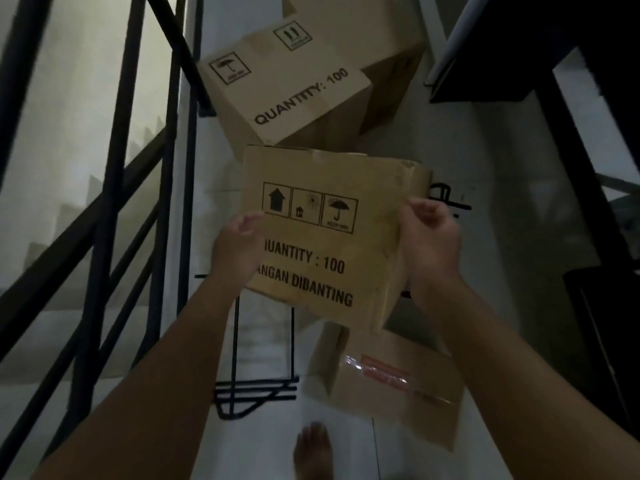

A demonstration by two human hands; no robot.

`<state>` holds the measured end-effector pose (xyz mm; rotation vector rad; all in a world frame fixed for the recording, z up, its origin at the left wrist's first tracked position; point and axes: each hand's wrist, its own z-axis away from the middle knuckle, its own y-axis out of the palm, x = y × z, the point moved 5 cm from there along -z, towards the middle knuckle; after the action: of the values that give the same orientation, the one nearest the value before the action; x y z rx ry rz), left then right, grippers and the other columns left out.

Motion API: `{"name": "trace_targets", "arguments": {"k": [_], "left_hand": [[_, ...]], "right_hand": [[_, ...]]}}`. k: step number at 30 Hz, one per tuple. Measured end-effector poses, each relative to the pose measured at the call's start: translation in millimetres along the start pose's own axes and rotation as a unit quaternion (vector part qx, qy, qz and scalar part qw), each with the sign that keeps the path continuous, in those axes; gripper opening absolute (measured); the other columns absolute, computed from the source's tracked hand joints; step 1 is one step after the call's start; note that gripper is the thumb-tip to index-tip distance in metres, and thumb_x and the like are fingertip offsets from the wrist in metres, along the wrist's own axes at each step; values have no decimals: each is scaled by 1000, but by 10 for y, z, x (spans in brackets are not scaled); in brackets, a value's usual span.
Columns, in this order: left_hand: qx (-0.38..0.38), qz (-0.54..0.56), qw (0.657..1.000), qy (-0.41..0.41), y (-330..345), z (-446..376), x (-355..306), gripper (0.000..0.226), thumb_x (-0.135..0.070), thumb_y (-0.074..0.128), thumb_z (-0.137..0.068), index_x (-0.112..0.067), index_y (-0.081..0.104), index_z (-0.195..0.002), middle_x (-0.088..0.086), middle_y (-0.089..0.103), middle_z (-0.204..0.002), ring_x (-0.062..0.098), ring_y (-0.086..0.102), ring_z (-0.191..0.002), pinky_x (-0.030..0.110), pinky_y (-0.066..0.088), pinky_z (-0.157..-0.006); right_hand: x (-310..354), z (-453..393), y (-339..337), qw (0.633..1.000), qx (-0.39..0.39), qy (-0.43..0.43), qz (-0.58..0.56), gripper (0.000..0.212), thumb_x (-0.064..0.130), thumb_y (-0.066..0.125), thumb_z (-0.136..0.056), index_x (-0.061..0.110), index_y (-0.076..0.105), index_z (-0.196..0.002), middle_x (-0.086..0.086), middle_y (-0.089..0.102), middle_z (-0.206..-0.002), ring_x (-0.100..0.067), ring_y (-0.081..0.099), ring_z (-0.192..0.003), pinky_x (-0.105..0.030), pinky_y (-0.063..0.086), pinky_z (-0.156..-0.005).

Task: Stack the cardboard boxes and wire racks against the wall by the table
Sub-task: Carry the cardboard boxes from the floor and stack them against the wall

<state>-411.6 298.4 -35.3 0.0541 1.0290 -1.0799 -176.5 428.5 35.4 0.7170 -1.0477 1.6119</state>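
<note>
I am gripping the printed cardboard box from both sides, my left hand curled on its left edge and my right hand pinching the right corner, carrying it clear of the floor. I am judging it should be squared before lowering: ahead another box is sitting tilted near the stair railing, and a taped box and wire rack are lying below.

Dim white tiled floor, black stair railing at left
</note>
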Motion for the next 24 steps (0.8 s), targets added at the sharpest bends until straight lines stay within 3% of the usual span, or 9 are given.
{"name": "trace_targets", "arguments": {"k": [2, 5, 8, 12, 16, 19, 22, 24], "left_hand": [[-32, 40, 999, -2, 2, -254, -73, 38, -28, 49, -100, -34, 53, -137, -5, 59, -134, 23, 66, -99, 45, 57, -87], [-48, 47, 997, 24, 69, -528, -209, 44, -46, 46, -102, -29, 46, -142, -16, 56, -119, 7, 56, -97, 34, 49, -84], [-48, 71, 996, 41, 134, -716, -333, 57, -52, 41, -102, -30, 32, -153, -14, 44, -126, 10, 46, -112, 33, 38, -93], [-48, 92, 994, 27, 165, -859, -426, 63, -57, 35, -102, -28, 23, -157, 2, 40, -155, 23, 42, -135, 43, 36, -111], [-13, 111, 994, -4, 235, -817, -462, 75, -69, 36, -93, -31, 20, -156, 5, 43, -151, 26, 46, -131, 53, 40, -109], [-21, 130, 991, -25, 186, -729, -485, 98, -84, 43, -73, -25, 34, -151, 4, 52, -142, 25, 52, -124, 49, 43, -105], [-49, 143, 988, -32, 129, -545, -486, 97, -83, 47, -77, -22, 33, -150, 1, 47, -141, 21, 45, -125, 41, 37, -100], [-71, 121, 989, -39, 88, -355, -482, 104, -88, 47, -71, -22, 35, -150, 4, 45, -146, 25, 42, -131, 45, 36, -105]], "right_hand": [[23, -180, 83, 999, -41, -16, -6, 28, 33, 66, -88, 24, 56, -112, 7, 59, -105, -6, 59, -88, -14, 47, -58], [4, -385, 218, 999, -50, -15, 1, 56, 58, 64, -80, 29, 48, -126, 3, 56, -120, -11, 58, -98, -23, 46, -64], [-31, -517, 310, 998, -45, 16, 36, 75, 71, 57, -76, 32, 41, -137, 3, 54, -123, -15, 56, -102, -36, 50, -77], [-95, -561, 408, 996, -3, 51, 69, 85, 85, 42, -69, 34, 42, -136, 2, 57, -119, -22, 56, -103, -52, 46, -91], [-108, -513, 407, 996, 19, 52, 68, 85, 84, 36, -76, 33, 32, -145, 0, 51, -131, -24, 50, -114, -54, 40, -97], [-120, -430, 337, 996, 60, 63, 37, 93, 89, 35, -70, 41, 23, -148, -1, 42, -146, -26, 42, -129, -57, 33, -102], [-138, -352, 156, 995, 64, 81, 17, 103, 97, 35, -58, 44, 28, -146, 1, 40, -149, -26, 40, -133, -61, 30, -105], [-126, -264, 15, 995, 61, 76, 9, 103, 100, 34, -54, 48, 31, -143, 3, 39, -150, -25, 38, -135, -61, 29, -106]]}}
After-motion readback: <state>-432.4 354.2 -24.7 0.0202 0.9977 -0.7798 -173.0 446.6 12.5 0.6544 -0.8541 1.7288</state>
